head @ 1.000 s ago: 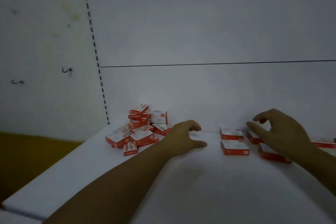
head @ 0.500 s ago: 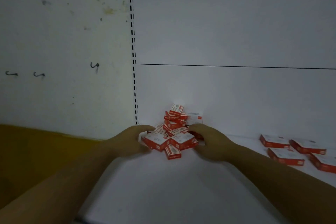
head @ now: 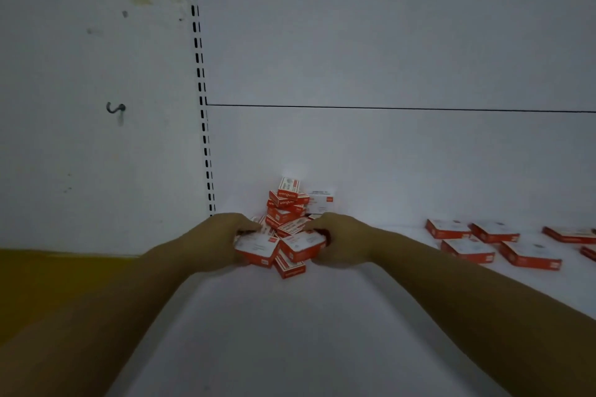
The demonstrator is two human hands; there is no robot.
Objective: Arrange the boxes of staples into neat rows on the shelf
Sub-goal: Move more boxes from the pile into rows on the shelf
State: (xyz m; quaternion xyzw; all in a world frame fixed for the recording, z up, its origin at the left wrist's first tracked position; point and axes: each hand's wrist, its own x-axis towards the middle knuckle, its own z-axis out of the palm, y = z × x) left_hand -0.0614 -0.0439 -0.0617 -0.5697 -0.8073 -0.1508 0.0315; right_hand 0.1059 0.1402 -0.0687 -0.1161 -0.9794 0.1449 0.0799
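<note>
Boxes of staples [head: 285,219] are heaped in a loose pile at the centre of the frame, and are approached over the white shelf [head: 290,332] that fills the lower part. The left hand [head: 222,235] is curled round the front left box [head: 256,250]; the right hand [head: 342,240] is curled round the end of the front right box [head: 301,246]. A third box [head: 290,267] is tilted just under these two. Behind them the rest of the pile is stacked crookedly close to the back panel [head: 387,155]. At the right of the frame, well apart from the pile, flat boxes [head: 490,242] are laid out in rough rows. Farther back, at the upper left, a slotted upright [head: 200,90] and a hook [head: 115,108] are seen on the wall [head: 80,155].

The step in hand is judged to be the taking of two boxes from the pile; most of the sorting is judged undone. For the next move both boxes would have to be lifted clear without the leaning stack being toppled, carried to the right, and set flat and square beside those already laid.
</note>
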